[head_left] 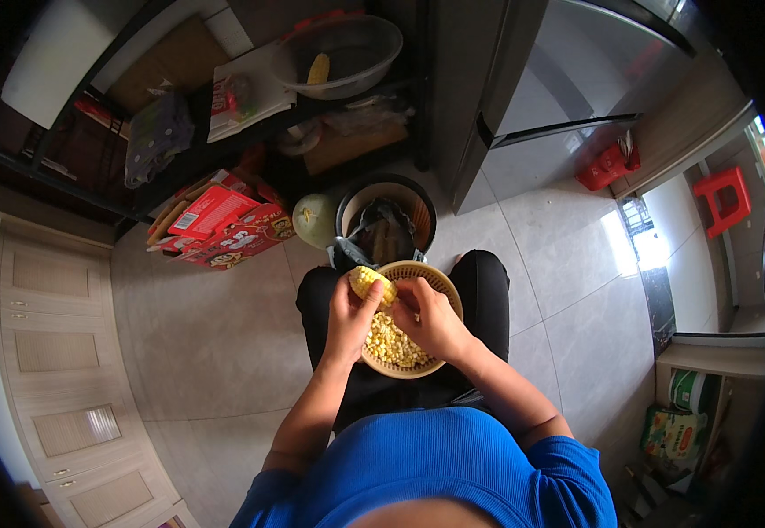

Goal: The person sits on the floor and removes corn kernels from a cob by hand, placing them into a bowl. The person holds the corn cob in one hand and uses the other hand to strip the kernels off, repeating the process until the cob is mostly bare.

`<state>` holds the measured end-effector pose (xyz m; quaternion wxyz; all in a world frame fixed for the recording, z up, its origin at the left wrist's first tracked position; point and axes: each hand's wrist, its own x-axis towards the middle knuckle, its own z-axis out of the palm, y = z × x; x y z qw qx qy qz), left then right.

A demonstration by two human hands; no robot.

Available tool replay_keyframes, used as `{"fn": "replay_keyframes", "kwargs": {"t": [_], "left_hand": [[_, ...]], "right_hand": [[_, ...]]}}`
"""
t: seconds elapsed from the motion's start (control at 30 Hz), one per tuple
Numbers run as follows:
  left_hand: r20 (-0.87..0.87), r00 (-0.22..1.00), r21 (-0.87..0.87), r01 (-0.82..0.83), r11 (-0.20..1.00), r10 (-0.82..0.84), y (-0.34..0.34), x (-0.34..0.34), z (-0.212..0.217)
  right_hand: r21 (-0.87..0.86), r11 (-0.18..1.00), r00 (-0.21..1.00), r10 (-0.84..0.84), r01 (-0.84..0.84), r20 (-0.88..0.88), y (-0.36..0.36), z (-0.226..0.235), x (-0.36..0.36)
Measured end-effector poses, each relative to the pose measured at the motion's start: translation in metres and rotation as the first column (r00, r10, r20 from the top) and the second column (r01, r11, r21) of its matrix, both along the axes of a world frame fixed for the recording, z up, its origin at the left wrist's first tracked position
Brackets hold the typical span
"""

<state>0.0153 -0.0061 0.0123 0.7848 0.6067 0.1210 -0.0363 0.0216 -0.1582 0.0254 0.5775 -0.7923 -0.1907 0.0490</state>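
Observation:
My left hand (pixel 345 324) is wrapped round a yellow corn cob (pixel 367 283), held tilted over a tan plastic basket (pixel 458 304). Close against the cob's right side is my right hand (pixel 438 322), its fingers curled in. What lies between those fingers is hidden. Loose corn kernels (pixel 393 345) are heaped in the basket, which rests on my lap between my knees.
Just beyond the basket stands a round bin (pixel 426 204) with a dark bag liner. Left of it are a pale green melon (pixel 314 220) and red cardboard boxes (pixel 228 224). Another cob (pixel 319 69) sits in a clear bowl (pixel 381 66) on the shelf. A fridge (pixel 567 66) rises at the right.

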Motion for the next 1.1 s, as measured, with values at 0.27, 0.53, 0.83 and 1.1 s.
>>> {"fn": "replay_keyframes", "kwargs": {"t": [0.27, 0.53, 0.83, 1.1], "left_hand": [[-0.023, 0.996, 0.034, 0.082, 0.996, -0.081, 0.002, -0.003, 0.000], [-0.138, 0.978, -0.408, 0.089, 0.909, -0.157, 0.009, -0.002, 0.007], [0.035, 0.999, -0.219, -0.003, 0.976, 0.011, -0.006, -0.005, -0.007], [0.053, 0.991, -0.264, -0.102, 0.959, 0.120, -0.014, -0.010, -0.009]], "right_hand": [[-0.090, 0.992, 0.995, 0.080, -0.085, -0.055, -0.012, 0.007, 0.006], [-0.102, 0.994, 0.982, -0.054, 0.035, -0.183, -0.024, -0.017, 0.002], [0.268, 0.948, 0.915, -0.053, 0.172, -0.399, 0.001, -0.024, -0.005], [-0.132, 0.956, 0.958, -0.273, 0.261, -0.086, 0.014, -0.010, -0.006]]}}
